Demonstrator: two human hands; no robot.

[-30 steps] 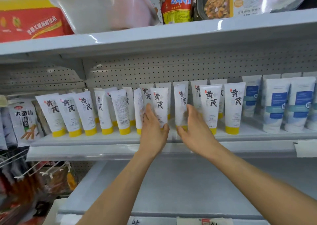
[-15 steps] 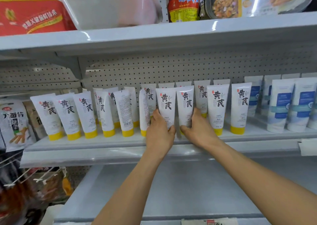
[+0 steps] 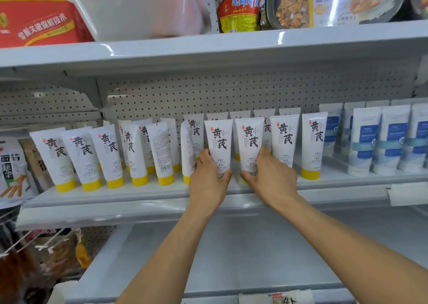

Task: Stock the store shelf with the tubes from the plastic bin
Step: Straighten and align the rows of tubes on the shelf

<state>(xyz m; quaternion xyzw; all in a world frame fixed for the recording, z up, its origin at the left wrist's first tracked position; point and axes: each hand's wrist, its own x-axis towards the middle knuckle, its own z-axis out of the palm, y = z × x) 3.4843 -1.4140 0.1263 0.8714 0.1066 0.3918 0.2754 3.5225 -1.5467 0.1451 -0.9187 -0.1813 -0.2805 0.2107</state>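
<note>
Head view: left hand (image 3: pixel 209 183) and right hand (image 3: pixel 269 176) each clamp a white yellow-capped tube (image 3: pixel 218 146); a nudge could topple the tightly packed neighbours.

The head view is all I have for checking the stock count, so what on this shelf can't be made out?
- Plastic bin: the top edge cuts it off; its cloudy wall hides the contents.
- Back-row tubes: front tubes cover all but their crimped tops, so there is no sure count.
- Yellow caps of the two held tubes: hidden by the left hand and right hand.
- Blue-label tubes: the right edge cuts the row; the print is too small.
</note>
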